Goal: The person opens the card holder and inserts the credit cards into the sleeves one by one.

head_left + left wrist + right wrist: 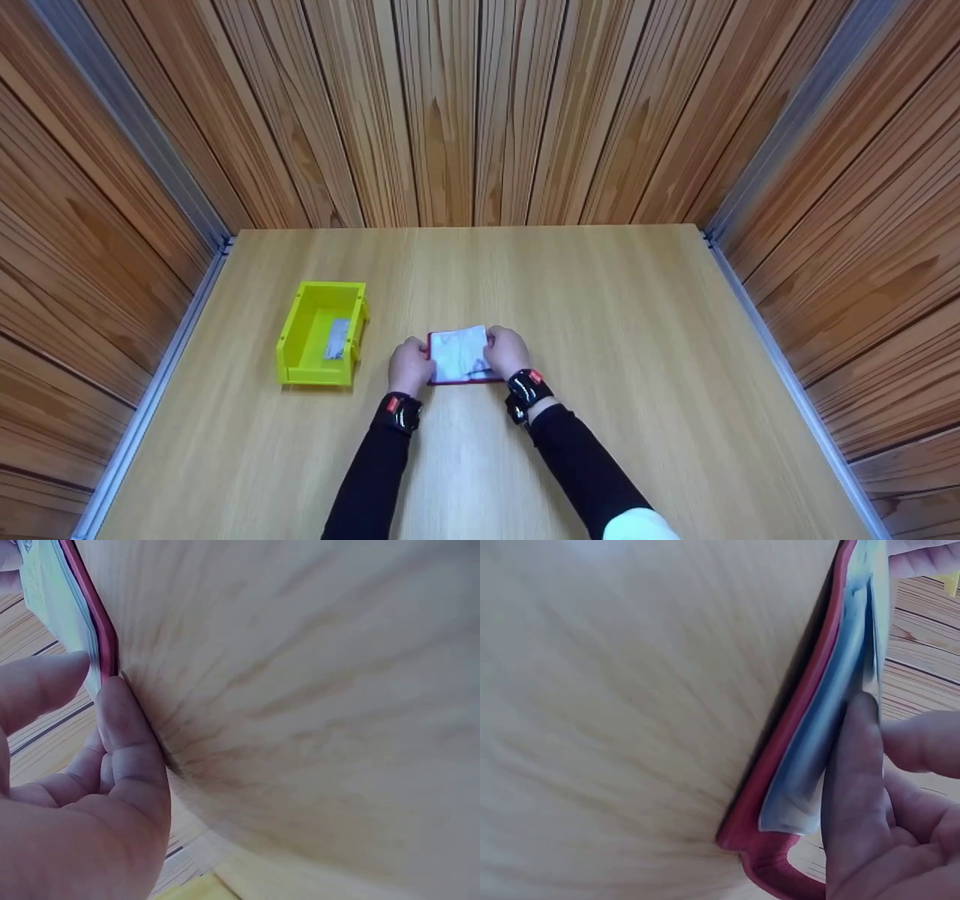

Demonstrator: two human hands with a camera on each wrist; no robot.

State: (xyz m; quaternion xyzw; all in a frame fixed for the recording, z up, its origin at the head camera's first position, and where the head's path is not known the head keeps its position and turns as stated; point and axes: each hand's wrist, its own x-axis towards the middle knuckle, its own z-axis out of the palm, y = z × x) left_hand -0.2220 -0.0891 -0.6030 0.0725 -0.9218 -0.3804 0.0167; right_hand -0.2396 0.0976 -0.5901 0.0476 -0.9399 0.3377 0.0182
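Note:
A small red-covered booklet (459, 356) lies on the table with pale, printed-looking pages facing up. My left hand (411, 366) pinches its left edge; in the left wrist view the thumb rests on the stacked pages and a finger bears on the red cover (106, 645). At the right side, my right hand (507, 351) pinches the edge of a top page (874, 637), which stands lifted from a glossy bluish page (817, 742) beneath. One finger is under the lifted page, the thumb on its other face. What is printed is too small to read.
A yellow-green open bin (321, 375) stands on the wooden table (600, 315) left of my left hand, with a pale greyish rectangle (337, 339) inside. Wood-panelled walls (450, 112) with metal corner rails (150, 127) enclose the table at the back and sides.

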